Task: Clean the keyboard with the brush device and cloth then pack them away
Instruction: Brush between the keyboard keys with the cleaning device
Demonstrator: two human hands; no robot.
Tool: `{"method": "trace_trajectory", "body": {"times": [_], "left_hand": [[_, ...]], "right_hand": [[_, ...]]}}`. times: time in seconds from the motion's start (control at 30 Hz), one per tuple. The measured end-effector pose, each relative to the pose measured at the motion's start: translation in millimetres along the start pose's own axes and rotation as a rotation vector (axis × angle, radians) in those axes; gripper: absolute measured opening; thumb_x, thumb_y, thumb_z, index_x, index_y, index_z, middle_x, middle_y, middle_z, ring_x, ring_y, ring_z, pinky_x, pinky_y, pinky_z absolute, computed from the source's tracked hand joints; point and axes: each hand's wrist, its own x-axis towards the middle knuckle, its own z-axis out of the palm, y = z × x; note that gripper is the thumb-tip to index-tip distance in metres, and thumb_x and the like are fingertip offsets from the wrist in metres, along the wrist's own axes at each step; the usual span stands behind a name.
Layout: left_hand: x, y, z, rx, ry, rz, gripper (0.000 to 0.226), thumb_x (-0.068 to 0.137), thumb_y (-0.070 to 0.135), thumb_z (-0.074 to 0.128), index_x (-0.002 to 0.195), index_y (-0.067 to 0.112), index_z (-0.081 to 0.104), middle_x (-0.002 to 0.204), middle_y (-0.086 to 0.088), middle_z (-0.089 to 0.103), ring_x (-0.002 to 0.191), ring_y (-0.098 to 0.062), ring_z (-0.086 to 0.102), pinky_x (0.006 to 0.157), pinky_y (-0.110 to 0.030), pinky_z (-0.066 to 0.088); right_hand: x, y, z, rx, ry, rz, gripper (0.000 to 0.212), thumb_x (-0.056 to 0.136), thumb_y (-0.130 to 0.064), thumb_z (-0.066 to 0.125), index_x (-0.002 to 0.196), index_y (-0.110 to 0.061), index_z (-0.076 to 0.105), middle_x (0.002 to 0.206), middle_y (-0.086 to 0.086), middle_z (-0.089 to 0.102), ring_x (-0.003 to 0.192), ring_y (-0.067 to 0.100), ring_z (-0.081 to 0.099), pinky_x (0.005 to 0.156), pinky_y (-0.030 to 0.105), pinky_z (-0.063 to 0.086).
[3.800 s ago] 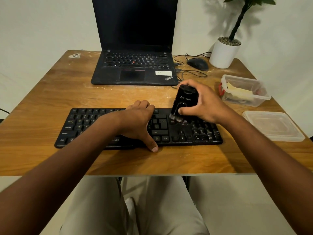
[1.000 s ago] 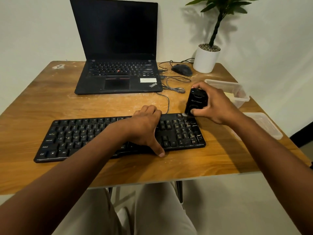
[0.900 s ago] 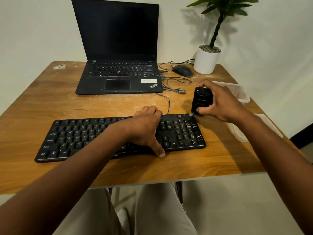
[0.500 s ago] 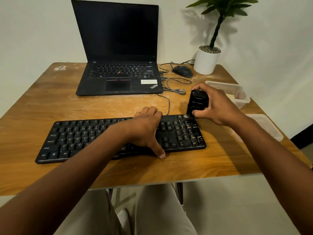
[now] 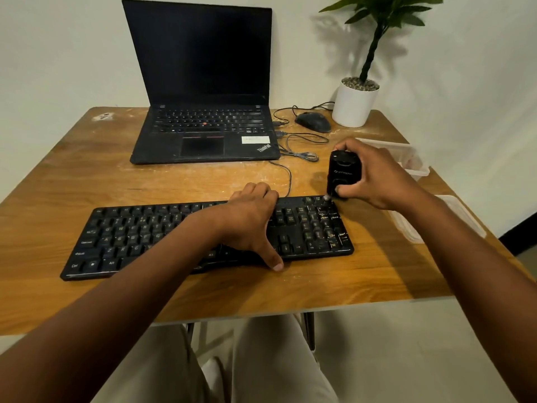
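Note:
A black keyboard [image 5: 139, 237] lies across the front of the wooden table [image 5: 87, 175]. My left hand [image 5: 250, 219] rests on its right-middle part, fingers over the far edge and thumb down at the near edge, holding it in place. My right hand [image 5: 374, 175] grips the black brush device [image 5: 343, 173] upright, its bristle end touching the keyboard's far right corner. I see no cloth in this view.
An open black laptop [image 5: 203, 112] stands at the back, with a mouse [image 5: 313, 122], loose cables [image 5: 299, 146] and a white potted plant [image 5: 354, 103] to its right. A clear plastic container [image 5: 412, 158] and its lid [image 5: 453, 216] lie behind and under my right arm.
My right hand has worked the brush device from the number pad up to the keyboard's far right corner, lifting off briefly and coming back. My left hand has stayed put on the keyboard.

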Motion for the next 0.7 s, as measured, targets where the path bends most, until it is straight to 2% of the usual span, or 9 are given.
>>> {"method": "trace_trajectory", "body": {"times": [0.07,0.17,0.23,0.3,0.43,0.47,0.6,0.7], "left_hand": [[0.0,0.2,0.1,0.0,-0.002,-0.003,0.133,0.056,0.07,0.09,0.158,0.019,0.021,0.152,0.0,0.026,0.141,-0.022,0.024,0.122,-0.044,0.03],[0.6,-0.3,0.6,-0.002,0.0,-0.005,0.133,0.055,0.07,0.09,0.157,0.02,0.023,0.151,0.001,0.028,0.139,-0.022,0.025,0.121,-0.044,0.031],[0.4,-0.1,0.4,0.0,0.0,-0.005,0.132,0.055,0.07,0.091,0.157,0.02,0.024,0.151,0.0,0.028,0.139,-0.022,0.025,0.121,-0.044,0.031],[0.5,0.1,0.2,0.002,0.0,-0.002,0.132,0.056,0.07,0.09,0.157,0.02,0.023,0.152,0.0,0.027,0.14,-0.022,0.025,0.121,-0.044,0.031],[0.3,-1.6,0.9,-0.001,-0.001,0.0,0.132,0.055,0.071,0.09,0.157,0.02,0.023,0.152,0.0,0.027,0.14,-0.021,0.025,0.122,-0.046,0.031],[0.3,-1.9,1.1,-0.002,0.001,-0.001,0.132,0.055,0.071,0.09,0.157,0.02,0.023,0.152,0.001,0.027,0.14,-0.021,0.025,0.122,-0.047,0.031],[0.8,-1.5,1.1,-0.013,0.001,-0.003,0.13,0.053,0.071,0.091,0.155,0.022,0.026,0.15,0.001,0.029,0.138,-0.021,0.026,0.121,-0.047,0.033],[1.2,-2.2,0.4,-0.017,0.007,-0.006,0.125,0.052,0.072,0.091,0.15,0.024,0.03,0.144,0.003,0.031,0.134,-0.02,0.029,0.118,-0.047,0.035]], "right_hand": [[1.8,-1.9,-1.2,0.055,0.066,-0.001,0.063,0.072,-0.009,0.089,0.119,-0.03,0.054,0.107,-0.009,0.064,0.096,0.011,0.063,0.078,0.026,0.053],[4.3,-11.7,16.0,0.26,0.122,-0.007,0.062,0.072,-0.008,0.09,0.118,-0.028,0.055,0.108,-0.013,0.062,0.097,-0.001,0.063,0.074,0.012,0.053],[3.5,-12.8,28.8,0.296,0.085,-0.013,0.061,0.073,-0.006,0.089,0.119,-0.026,0.055,0.109,-0.012,0.062,0.096,-0.004,0.064,0.071,0.011,0.053],[0.8,-9.5,29.6,0.223,0.043,-0.024,0.062,0.074,-0.007,0.089,0.121,-0.027,0.054,0.107,-0.013,0.063,0.096,-0.002,0.063,0.071,0.013,0.052],[-2.6,-1.8,5.8,0.02,0.003,-0.007,0.063,0.073,-0.008,0.089,0.121,-0.031,0.055,0.105,-0.008,0.066,0.096,0.014,0.064,0.078,0.031,0.056],[-3.0,-2.3,1.2,0.013,0.011,-0.002,0.064,0.073,-0.009,0.089,0.121,-0.032,0.054,0.107,-0.007,0.065,0.097,0.015,0.064,0.078,0.032,0.056],[-2.6,-24.2,8.9,0.193,0.055,-0.056,0.064,0.073,-0.008,0.089,0.121,-0.031,0.053,0.112,-0.012,0.062,0.1,0.001,0.062,0.073,0.013,0.052],[-4.1,-37.6,29.6,0.243,-0.028,-0.073,0.062,0.074,-0.005,0.088,0.121,-0.029,0.055,0.114,-0.01,0.062,0.1,0.001,0.064,0.072,0.015,0.057]]}}
